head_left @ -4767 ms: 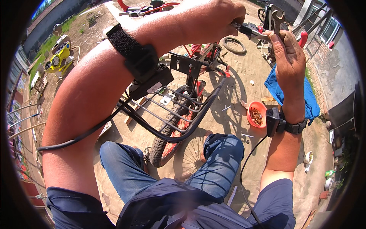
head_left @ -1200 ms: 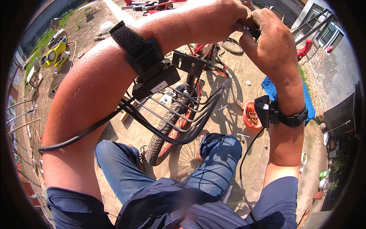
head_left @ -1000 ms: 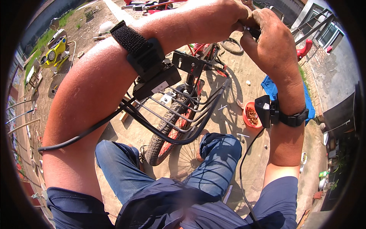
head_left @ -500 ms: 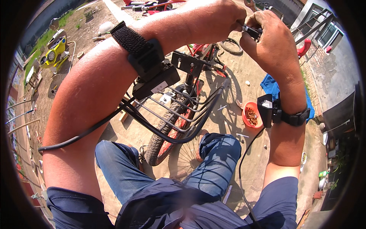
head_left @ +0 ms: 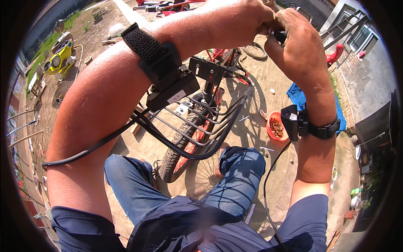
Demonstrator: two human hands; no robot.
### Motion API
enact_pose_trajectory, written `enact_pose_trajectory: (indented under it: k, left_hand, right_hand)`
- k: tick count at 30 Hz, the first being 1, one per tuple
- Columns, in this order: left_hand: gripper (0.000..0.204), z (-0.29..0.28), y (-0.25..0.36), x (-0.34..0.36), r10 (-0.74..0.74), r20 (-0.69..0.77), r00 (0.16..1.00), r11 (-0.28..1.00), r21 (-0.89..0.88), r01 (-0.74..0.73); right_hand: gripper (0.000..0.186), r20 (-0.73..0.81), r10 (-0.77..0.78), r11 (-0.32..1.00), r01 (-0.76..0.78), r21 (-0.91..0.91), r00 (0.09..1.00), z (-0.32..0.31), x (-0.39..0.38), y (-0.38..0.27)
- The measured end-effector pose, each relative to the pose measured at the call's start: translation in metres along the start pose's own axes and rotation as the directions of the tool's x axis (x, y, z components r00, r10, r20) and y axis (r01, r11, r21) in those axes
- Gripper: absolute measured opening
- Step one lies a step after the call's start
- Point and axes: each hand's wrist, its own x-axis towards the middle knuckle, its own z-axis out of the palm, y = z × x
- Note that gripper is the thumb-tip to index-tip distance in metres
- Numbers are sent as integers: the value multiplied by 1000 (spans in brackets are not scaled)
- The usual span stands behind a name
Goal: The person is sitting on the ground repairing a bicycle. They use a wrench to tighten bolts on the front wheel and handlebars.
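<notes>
Both my arms reach up to the top of the head view, where my hands meet at about the bicycle's far end. The fingers of my right hand (head_left: 297,40) are closed around a small black part (head_left: 278,36), mostly covered by them. My left hand (head_left: 261,17) has its fingers bent in against the right fingertips; what they pinch is hidden. Below stands a bicycle with a black metal rack (head_left: 197,126) and a knobby tyre (head_left: 171,164) on a red rim, between my knees. A black bracket plate (head_left: 205,69) is mounted above the wheel.
An orange bowl (head_left: 270,122) of small rusty-looking pieces sits on the ground at right, near a blue cloth (head_left: 296,95). A loose tyre (head_left: 255,51) lies beyond. At far left stands a yellow machine (head_left: 60,59). Black cables run along my arms.
My left fingers have closed in on the right ones, covering the silvery end of the black part that showed before. My right wrist has turned slightly. The bicycle has not moved.
</notes>
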Motion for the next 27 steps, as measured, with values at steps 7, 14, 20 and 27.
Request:
enact_pose_trajectory:
  k: [7,14,20,27]
  left_hand:
    - [35,-1,0,-2,-25,10,1000,999,-36,25]
    - [35,-3,1,0,-54,21,998,996,-65,55]
    - [34,-3,4,0,-72,28,997,992,-98,75]
    - [34,-5,3,-3,-102,39,994,986,-128,106]
  right_hand:
    - [19,25,0,1000,0,0,1000,-1,0,0]
    - [19,-12,8,1000,-8,-9,1000,1,0,-4]
    - [17,-18,35,999,-34,27,999,1,-1,-6]
    - [16,-68,-55,999,54,-6,996,4,0,-5]
